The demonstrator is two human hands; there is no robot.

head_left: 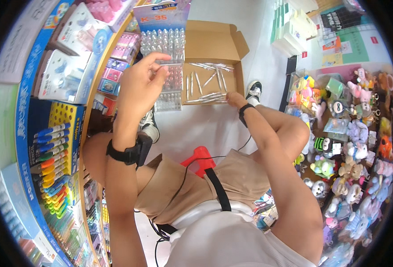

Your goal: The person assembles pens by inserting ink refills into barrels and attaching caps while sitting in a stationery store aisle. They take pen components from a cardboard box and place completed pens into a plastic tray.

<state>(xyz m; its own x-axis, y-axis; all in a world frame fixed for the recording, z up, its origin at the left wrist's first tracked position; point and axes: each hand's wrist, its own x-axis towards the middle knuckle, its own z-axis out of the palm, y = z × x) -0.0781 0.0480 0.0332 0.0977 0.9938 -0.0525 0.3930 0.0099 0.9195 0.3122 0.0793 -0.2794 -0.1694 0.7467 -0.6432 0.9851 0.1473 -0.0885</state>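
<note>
My left hand point(144, 82) is raised over a clear tiered pen display point(169, 83), its thumb and index finger apart and nothing visible between them. Rows of clear-capped pens point(163, 41) stand upright in the display, which has a blue-purple header card point(163, 18). Right beside it lies an open cardboard box point(214, 41) with loose silvery-white pens point(206, 79) scattered inside. At the box's near right corner, my right hand point(236, 100) has its fingers closed around the ends of a small bunch of pens point(210, 97). Its fingertips are partly hidden.
Shelves on the left hold boxed stationery point(67, 75) and rows of colored markers point(54, 160). Plush keychains point(352, 138) hang on the right. A stack of white-green boxes point(292, 29) stands at the far right. Beneath me is a red stool point(201, 158); a black cable point(183, 175) crosses my lap.
</note>
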